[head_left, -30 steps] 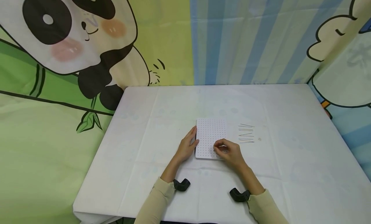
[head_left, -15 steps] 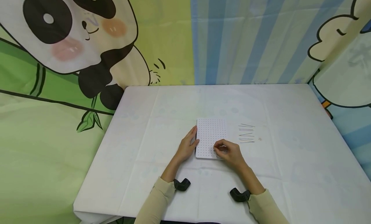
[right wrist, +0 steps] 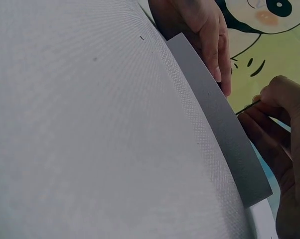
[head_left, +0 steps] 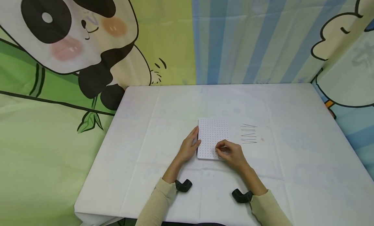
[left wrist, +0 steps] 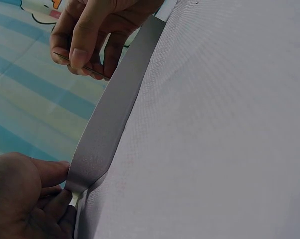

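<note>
while the left hand (head_left: 188, 149), fingers straight, rests against the board (head_left: 211, 131), the right hand (head_left: 232, 154), pinching a pin (right wrist: 248, 107) over it, should guide straight down.

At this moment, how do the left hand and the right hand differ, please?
The left hand lies along the left edge of the board; the right hand is over its lower right part. The left hand's fingers are extended; the right hand's are curled, pinching a thin pin. Both are bare.
</note>
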A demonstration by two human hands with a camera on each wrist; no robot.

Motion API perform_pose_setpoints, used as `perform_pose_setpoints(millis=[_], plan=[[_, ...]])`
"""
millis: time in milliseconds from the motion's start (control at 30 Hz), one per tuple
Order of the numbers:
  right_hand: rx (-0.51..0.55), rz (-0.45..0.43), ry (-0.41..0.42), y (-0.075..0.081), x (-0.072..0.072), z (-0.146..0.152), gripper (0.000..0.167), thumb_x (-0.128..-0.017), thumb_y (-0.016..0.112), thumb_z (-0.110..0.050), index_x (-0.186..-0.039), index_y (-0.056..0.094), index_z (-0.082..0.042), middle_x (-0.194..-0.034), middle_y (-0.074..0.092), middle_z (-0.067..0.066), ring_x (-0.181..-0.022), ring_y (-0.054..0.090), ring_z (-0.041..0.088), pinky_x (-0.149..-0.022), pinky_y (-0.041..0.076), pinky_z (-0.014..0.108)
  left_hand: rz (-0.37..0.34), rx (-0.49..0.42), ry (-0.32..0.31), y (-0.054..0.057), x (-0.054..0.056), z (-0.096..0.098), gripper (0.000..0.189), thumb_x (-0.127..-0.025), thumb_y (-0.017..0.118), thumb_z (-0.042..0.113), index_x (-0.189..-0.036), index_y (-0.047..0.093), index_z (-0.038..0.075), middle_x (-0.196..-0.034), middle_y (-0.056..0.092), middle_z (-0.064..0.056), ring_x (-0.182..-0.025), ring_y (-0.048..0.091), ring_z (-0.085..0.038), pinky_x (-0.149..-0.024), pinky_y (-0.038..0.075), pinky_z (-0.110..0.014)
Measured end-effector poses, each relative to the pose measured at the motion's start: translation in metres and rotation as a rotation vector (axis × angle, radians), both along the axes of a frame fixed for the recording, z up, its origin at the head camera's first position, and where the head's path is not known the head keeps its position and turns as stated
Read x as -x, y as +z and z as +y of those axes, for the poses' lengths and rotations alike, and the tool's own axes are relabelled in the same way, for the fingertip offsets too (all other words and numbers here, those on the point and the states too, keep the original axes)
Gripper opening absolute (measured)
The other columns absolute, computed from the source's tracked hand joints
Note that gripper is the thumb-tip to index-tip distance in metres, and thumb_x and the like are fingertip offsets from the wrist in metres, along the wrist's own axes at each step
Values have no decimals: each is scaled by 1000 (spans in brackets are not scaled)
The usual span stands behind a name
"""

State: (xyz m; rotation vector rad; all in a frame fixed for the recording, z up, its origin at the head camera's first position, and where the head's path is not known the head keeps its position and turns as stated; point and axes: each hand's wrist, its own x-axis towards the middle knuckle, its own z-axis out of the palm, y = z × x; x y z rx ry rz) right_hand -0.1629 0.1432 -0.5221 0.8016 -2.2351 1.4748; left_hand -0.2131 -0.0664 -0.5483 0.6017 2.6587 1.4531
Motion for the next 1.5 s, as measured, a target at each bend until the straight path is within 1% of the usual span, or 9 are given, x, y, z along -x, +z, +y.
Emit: perform_pose_setpoints(millis=[133, 267, 500, 533, 700, 967, 1200, 1333, 1500], plan=[[2, -13, -8, -19, 7, 4, 21, -71, 69, 14, -84, 62, -1, -79, 65, 10, -72, 65, 17, -62, 56, 23, 13, 0, -1, 0, 0, 0, 57, -94, 51, 10, -143, 25, -1, -150, 22, -11, -138, 18, -19, -112, 16, -32], [9, -4, -4, -22, 8, 5, 20, -73, 70, 10, -85, 63, -4, -79, 66, 6, -73, 65, 14, -63, 55, 20, 14, -3, -3, 2, -1, 0, 57, -94, 51, 10, -143, 25, -1, -150, 22, -12, -137, 19, -20, -112, 16, -31], [-21, -29, -13, 14, -4, -2, 14, -74, 67, 14, -82, 61, 5, -78, 65, 14, -71, 65, 25, -61, 57, 36, 16, 1, -1, 3, 1, -1, 57, -94, 51, 11, -144, 25, 1, -151, 22, -10, -137, 18, -18, -112, 15, -30], [-20, -31, -13, 16, -4, -2, 13, -74, 67, 14, -82, 61, 6, -78, 65, 14, -71, 65, 25, -61, 57, 37, 16, 0, -2, 3, 1, -1, 57, -94, 51, 11, -144, 25, 1, -151, 22, -10, -137, 18, -18, -112, 15, -30], [-19, -14, -14, 16, -4, -2, 15, -72, 68, 16, -82, 61, 6, -77, 65, 15, -70, 65, 27, -61, 57, 36, 35, -9, -11, 3, 2, -1, 57, -94, 51, 10, -143, 25, -1, -150, 22, -12, -137, 19, -22, -112, 17, -33], [-8, -5, 12, 9, -5, 0, 15, -72, 68, 15, -82, 62, 6, -78, 65, 15, -70, 66, 26, -63, 57, 29, 14, -1, -7, 2, 0, -1, 58, -94, 52, 11, -144, 25, 0, -150, 22, -11, -137, 19, -20, -112, 17, -34], [32, 25, 56, 9, -4, 0, 18, -71, 68, 16, -86, 62, 9, -82, 64, 19, -71, 65, 29, -62, 57, 36, 4, -3, 3, 1, -1, -1, 58, -94, 52, 11, -144, 25, 1, -151, 22, -9, -137, 19, -18, -112, 16, -31], [48, 36, 72, 9, -4, -1, 22, -69, 69, 18, -88, 61, 11, -83, 63, 22, -70, 65, 31, -61, 57, 37, 24, -15, -3, 0, -1, -1, 58, -93, 53, 9, -143, 25, 0, -150, 23, -11, -137, 20, -22, -112, 17, -34], [50, 28, 76, 10, -4, -1, 24, -69, 68, 18, -90, 60, 12, -85, 63, 23, -71, 65, 33, -61, 57, 39, 28, -23, -6, 0, 0, -1, 58, -93, 52, 9, -143, 25, -1, -150, 23, -12, -137, 20, -23, -112, 17, -34]])
